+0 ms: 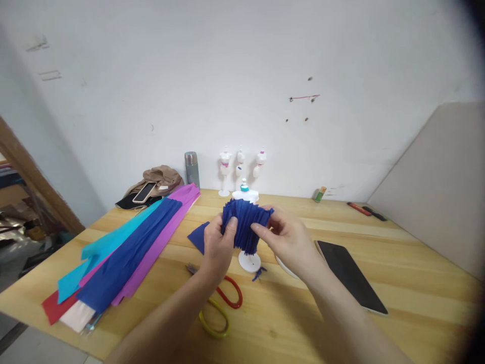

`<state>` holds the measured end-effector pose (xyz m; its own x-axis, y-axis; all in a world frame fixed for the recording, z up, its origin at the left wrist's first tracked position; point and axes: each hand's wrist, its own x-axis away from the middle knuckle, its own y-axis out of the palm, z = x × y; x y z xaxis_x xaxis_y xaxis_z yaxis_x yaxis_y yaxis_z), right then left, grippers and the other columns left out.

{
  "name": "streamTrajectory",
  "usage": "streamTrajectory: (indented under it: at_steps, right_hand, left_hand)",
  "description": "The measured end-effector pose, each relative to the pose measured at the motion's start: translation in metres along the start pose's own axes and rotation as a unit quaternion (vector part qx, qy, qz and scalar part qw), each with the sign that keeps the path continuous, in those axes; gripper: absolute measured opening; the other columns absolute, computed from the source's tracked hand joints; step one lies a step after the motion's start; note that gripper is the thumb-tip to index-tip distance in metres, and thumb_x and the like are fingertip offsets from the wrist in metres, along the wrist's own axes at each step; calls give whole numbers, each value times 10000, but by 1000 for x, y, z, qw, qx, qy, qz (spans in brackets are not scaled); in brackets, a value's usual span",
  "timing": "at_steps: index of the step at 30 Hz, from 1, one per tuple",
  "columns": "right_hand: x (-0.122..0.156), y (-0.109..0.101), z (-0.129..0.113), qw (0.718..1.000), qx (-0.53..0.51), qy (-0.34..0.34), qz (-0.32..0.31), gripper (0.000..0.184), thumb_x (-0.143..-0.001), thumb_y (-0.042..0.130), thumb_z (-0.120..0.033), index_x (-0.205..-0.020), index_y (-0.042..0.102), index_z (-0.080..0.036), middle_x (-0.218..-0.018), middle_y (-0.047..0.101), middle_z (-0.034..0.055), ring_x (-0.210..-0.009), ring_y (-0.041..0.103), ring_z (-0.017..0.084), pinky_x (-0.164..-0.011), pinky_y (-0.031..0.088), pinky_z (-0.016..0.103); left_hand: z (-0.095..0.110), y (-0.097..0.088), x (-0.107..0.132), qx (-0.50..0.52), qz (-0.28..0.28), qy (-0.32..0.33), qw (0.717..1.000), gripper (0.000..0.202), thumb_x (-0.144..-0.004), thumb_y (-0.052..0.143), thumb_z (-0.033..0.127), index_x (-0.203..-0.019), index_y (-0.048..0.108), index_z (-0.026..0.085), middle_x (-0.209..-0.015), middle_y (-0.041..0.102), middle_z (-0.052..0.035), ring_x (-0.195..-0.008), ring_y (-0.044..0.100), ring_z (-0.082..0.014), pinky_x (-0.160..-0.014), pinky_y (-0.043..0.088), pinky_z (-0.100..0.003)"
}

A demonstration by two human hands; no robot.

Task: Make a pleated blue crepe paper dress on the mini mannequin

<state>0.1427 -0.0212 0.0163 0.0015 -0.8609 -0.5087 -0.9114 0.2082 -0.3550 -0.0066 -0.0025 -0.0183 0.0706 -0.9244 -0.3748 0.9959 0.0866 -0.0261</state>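
Both my hands hold a pleated piece of dark blue crepe paper [246,222] above the wooden table [409,263]. My left hand [219,247] pinches its left side, thumb on the folds. My right hand [288,237] grips its right edge with bent fingers. Behind and under the paper stands a small white mannequin stand [249,261], its round base showing below the paper and its white top with a teal neck [244,191] above it. A flat scrap of blue paper [197,236] lies by my left hand.
Long sheets of crepe paper [125,253] in teal, blue, purple, red and white lie at the left. Red and yellow scissors [220,303] lie under my left forearm. A dark tablet [350,275] lies right. Three small mannequins [241,169], a flask [192,168] and a bag with a phone [151,188] stand by the wall.
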Motion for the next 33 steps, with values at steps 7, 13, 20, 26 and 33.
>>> streamTrajectory:
  at_steps: [7, 13, 20, 26, 33]
  right_hand:
    - [-2, 0, 3, 1000, -3, -17, -15, 124, -801, 589, -317, -817, 656, -214, -885, 658, 64, -736, 585, 189, -643, 479, 326]
    - [-3, -1, 2, 999, 31, 0, 17, 185, -771, 609, -373, -681, 601, -212, -709, 566, 28, -621, 512, 165, -554, 424, 307]
    - [-7, -8, 3, 1000, 10, 17, 18, 186, -739, 634, -381, -670, 621, -209, -595, 551, -4, -567, 496, 157, -538, 415, 300]
    - [-6, -14, 2, 998, -33, 53, 2, 179, -720, 658, -386, -737, 677, -208, -639, 633, 14, -584, 555, 175, -561, 465, 318]
    - [-7, -16, -2, 996, -83, 44, -1, 167, -716, 681, -345, -810, 710, -211, -771, 724, 39, -708, 656, 210, -680, 538, 358]
  left_hand:
    - [2, 1, -3, -10, 7, 16, 1000, 293, -901, 523, 392, -916, 684, 147, -793, 657, -35, -736, 571, -155, -715, 458, -283]
    - [2, 3, -5, -18, 12, 13, 1000, 292, -904, 516, 394, -847, 664, 149, -736, 625, -19, -712, 561, -150, -697, 450, -275]
    - [4, 5, -4, -10, 5, 15, 1000, 282, -898, 528, 382, -802, 654, 148, -726, 627, -16, -734, 584, -152, -731, 469, -272]
    - [1, 8, -2, -7, -4, 14, 1000, 289, -902, 523, 400, -806, 640, 153, -728, 615, -14, -746, 591, -157, -744, 484, -279]
    - [4, 11, 1, -25, 2, 18, 1000, 283, -899, 530, 387, -772, 628, 154, -704, 608, -15, -746, 586, -159, -736, 482, -276]
